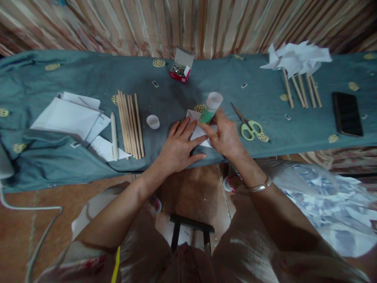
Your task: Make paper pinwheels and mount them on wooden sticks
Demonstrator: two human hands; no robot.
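My right hand [226,134] grasping a tilted glue stick [211,105] at the white paper [198,132], my left hand [181,147] spread flat, fingers on that paper, cloth-covered surface [166,100] beneath, green-handled scissors [247,122] nearby.

Pleated brown-and-cream curtain [147,27], long table [123,72] under teal pineapple-patterned cloth, brown tiled floor [200,182], dim light

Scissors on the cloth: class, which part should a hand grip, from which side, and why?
The scissors are probably best gripped by the green handles, coming from the person's near right side. The handles lie toward that side, while the blades point away, leftward. The right hand is just left.
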